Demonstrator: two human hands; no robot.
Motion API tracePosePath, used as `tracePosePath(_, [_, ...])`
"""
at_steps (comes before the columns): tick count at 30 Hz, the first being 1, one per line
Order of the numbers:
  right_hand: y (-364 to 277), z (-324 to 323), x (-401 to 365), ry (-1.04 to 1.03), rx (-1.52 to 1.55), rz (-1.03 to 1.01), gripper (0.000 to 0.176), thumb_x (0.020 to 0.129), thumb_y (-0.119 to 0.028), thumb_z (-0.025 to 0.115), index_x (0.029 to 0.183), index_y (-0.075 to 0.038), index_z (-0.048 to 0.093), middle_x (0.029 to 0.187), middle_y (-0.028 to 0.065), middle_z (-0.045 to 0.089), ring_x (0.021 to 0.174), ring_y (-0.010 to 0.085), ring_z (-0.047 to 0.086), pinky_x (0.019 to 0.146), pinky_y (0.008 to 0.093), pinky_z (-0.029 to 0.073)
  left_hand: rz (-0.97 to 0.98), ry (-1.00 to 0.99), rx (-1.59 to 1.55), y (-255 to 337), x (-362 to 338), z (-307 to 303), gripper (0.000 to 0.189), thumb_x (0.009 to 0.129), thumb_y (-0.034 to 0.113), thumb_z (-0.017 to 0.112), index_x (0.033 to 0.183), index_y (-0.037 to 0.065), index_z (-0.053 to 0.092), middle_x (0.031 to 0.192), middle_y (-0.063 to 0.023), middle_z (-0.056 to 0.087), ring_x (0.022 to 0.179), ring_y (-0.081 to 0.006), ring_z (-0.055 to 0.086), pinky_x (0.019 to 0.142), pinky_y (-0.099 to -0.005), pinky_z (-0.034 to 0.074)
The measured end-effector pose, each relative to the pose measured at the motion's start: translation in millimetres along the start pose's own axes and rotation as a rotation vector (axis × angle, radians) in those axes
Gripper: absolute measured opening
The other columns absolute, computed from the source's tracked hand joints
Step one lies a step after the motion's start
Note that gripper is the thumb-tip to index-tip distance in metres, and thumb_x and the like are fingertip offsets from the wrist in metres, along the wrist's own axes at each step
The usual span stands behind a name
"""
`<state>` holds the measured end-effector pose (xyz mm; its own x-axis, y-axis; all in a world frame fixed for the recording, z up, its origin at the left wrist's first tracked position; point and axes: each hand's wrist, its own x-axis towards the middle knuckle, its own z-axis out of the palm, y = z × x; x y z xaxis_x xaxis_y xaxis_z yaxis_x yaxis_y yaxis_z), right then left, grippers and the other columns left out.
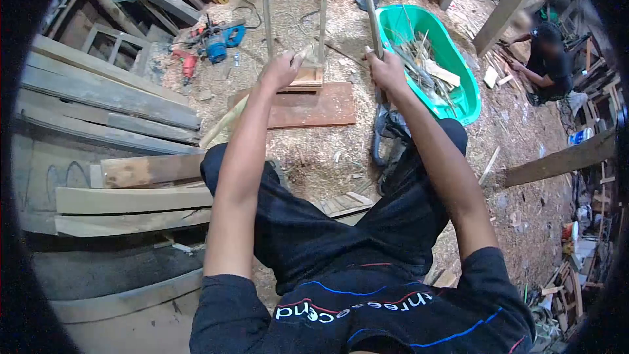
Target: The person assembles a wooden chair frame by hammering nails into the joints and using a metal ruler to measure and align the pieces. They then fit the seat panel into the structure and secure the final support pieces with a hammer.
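Note:
My right hand [386,72] is wrapped round the wooden handle of a hammer [373,16], whose dark head is at the top, away from me. My left hand [282,70] is closed at the near left part of a small wooden frame [322,33], with a pale strip of wood at its fingertips; exactly what it grips is too small to tell. The frame's two long legs point away from me. Its near end rests on a reddish-brown board [314,106] on the shavings-covered floor.
A green tub [466,92] of wood scraps stands right of my right hand. Blue [215,47] and red [187,65] power tools lie at the left, near stacked planks [111,111]. Another person [549,65] sits at the far right, beyond a slanted post [508,10].

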<state>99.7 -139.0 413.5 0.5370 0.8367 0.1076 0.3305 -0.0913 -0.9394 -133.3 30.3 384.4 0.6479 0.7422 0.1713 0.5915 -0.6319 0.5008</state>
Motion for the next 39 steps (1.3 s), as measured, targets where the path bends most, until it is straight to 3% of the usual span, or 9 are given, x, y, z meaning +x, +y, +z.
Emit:
tracePosePath(2, [29, 7, 14, 0.011, 0.001, -0.024, 0.032, 0.091, -0.033, 0.062, 0.086, -0.002, 0.067, 0.058, 0.0014, 0.053, 0.05, 0.0108, 0.05, 0.046, 0.0303, 0.039, -0.016, 0.011, 0.024, 9, -2, -18, 0.043, 0.094, 0.042, 0.048, 0.096, 0.001, 0.061, 0.095, -0.0267, 0.065, 0.092, -0.0444, 0.061, 0.079, -0.0492, 0.048])
tracePosePath(8, [36, 45, 8, -0.105, 0.398, 0.415, 0.019, 0.091, -0.019, 0.062, 0.094, -0.001, 0.062, 0.067, 0.0017, 0.049, 0.048, 0.0093, 0.045, 0.04, 0.0247, 0.035, -0.041, -0.014, 0.179, 65, -30, -64, 0.046, 0.092, 0.048, 0.053, 0.104, 0.004, 0.056, 0.095, -0.0274, 0.065, 0.093, -0.0452, 0.062, 0.08, -0.0508, 0.048])
tracePosePath(14, [-5, 47, 14, -0.186, 0.665, 0.378, 0.031, 0.09, -0.029, 0.067, 0.098, 0.0, 0.061, 0.072, 0.0013, 0.054, 0.043, 0.0039, 0.036, 0.036, 0.022, 0.027, -0.026, -0.138, 0.195, 86, -22, -64, 0.047, 0.093, 0.046, 0.052, 0.116, 0.005, 0.058, 0.097, -0.0254, 0.065, 0.092, -0.0437, 0.062, 0.08, -0.0475, 0.049])
tracePosePath(17, [-20, 42, 10, -0.132, 0.559, 0.271, 0.035, 0.088, -0.035, 0.069, 0.086, -0.001, 0.064, 0.058, -0.0006, 0.049, 0.04, 0.0068, 0.039, 0.035, 0.0252, 0.026, 0.02, -0.18, 0.185, 91, -19, -51, 0.046, 0.094, 0.046, 0.051, 0.118, 0.007, 0.059, 0.1, -0.0242, 0.066, 0.092, -0.0425, 0.062, 0.08, -0.0465, 0.049])
tracePosePath(26, [-37, 19, 7, -0.221, 0.806, 0.349, 0.024, 0.088, -0.019, 0.07, 0.08, -0.004, 0.053, 0.058, -0.0048, 0.043, 0.041, 0.0029, 0.035, 0.036, 0.0213, 0.026, 0.109, -0.359, -0.025, 88, 0, -49, 0.048, 0.094, 0.046, 0.052, 0.12, 0.007, 0.06, 0.097, -0.0209, 0.066, 0.09, -0.0351, 0.064, 0.079, -0.0425, 0.049])
tracePosePath(27, [-42, 15, 5, -0.243, 0.81, 0.353, 0.025, 0.089, -0.022, 0.069, 0.08, -0.003, 0.054, 0.057, -0.0051, 0.043, 0.04, 0.0022, 0.033, 0.035, 0.0202, 0.024, 0.093, -0.38, -0.12, 91, -2, -54, 0.049, 0.093, 0.052, 0.05, 0.111, 0.009, 0.064, 0.093, -0.0193, 0.067, 0.09, -0.0356, 0.064, 0.078, -0.0431, 0.048])
tracePosePath(33, [-65, 6, -9, -0.313, 0.795, 0.403, 0.033, 0.091, -0.032, 0.066, 0.081, -0.002, 0.057, 0.056, -0.0057, 0.041, 0.039, 0.0012, 0.029, 0.035, 0.0184, 0.021, 0.269, -0.327, -0.135, 79, 2, -51, 0.051, 0.094, 0.054, 0.045, 0.105, 0.01, 0.066, 0.089, -0.0184, 0.067, 0.087, -0.0336, 0.064, 0.078, -0.0427, 0.048])
tracePosePath(36, [-59, 7, -5, -0.374, 0.855, 0.44, 0.031, 0.091, -0.03, 0.067, 0.083, -0.002, 0.055, 0.06, -0.0029, 0.046, 0.042, 0.0018, 0.033, 0.036, 0.0185, 0.023, 0.353, -0.422, -0.345, 81, 1, -59, 0.053, 0.095, 0.054, 0.043, 0.098, 0.009, 0.071, 0.079, -0.0155, 0.063, 0.078, -0.0265, 0.062, 0.071, -0.0395, 0.047])
tracePosePath(39, [-61, 7, -8, -0.41, 0.92, 0.447, 0.03, 0.091, -0.029, 0.067, 0.084, -0.003, 0.053, 0.065, -0.0009, 0.05, 0.043, 0.0022, 0.035, 0.035, 0.0184, 0.025, 0.126, -0.64, -0.369, 93, -2, -82, 0.06, 0.098, 0.052, 0.039, 0.098, 0.001, 0.072, 0.078, -0.0095, 0.063, 0.075, -0.0191, 0.06, 0.071, -0.0322, 0.047])
